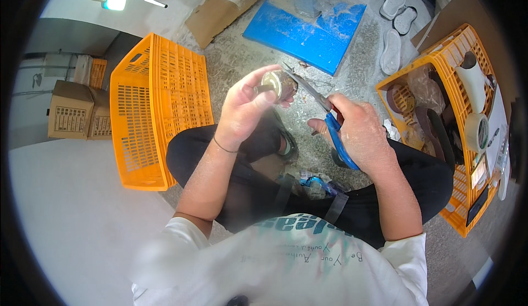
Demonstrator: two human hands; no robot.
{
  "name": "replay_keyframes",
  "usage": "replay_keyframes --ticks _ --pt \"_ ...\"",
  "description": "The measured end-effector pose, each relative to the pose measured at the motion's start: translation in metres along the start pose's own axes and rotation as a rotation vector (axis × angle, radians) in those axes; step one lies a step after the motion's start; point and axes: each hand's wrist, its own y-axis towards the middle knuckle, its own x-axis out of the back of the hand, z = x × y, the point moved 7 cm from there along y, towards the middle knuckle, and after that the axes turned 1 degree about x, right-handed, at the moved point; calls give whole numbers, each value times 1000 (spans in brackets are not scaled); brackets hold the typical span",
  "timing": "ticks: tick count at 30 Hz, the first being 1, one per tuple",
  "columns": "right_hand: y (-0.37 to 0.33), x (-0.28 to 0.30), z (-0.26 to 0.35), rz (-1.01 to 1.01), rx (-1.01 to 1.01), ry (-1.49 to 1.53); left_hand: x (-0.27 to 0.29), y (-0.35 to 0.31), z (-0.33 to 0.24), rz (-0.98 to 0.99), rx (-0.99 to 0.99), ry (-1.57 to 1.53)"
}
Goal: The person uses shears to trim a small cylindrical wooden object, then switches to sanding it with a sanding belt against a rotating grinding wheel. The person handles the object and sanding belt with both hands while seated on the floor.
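My left hand [242, 105] is raised over the floor between my knees, its fingers closed around a small round drum with a short metal shaft [280, 84]. The drum has a pale, shiny end and a brownish side; I cannot make out its exact kind. In my right hand [363, 133] is a pair of scissors with blue handles [336, 135], thumb and fingers at the loops. The metal blades point up and left, with their tips by the drum's far edge. Whether the blades touch it, I cannot tell. Pale dust coats both hands.
A yellow plastic crate [159, 108] stands at the left. At the right, another yellow crate [465, 157] holds belts and plastic bags, with a tape roll [476, 132] on it. Ahead lies a dusty blue board [297, 34], beside cardboard [228, 9] and white sandals [390, 50].
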Motion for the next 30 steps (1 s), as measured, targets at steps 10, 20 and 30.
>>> replay_keyframes --ticks 10,20,30 --pt "-3 -16 7 32 -73 66 -3 -2 13 -186 -38 22" --pt "-2 -23 9 115 -91 373 7 -4 8 -283 -57 -115" --pt "-1 -20 11 -107 77 -71 4 -9 4 -327 -184 -13"
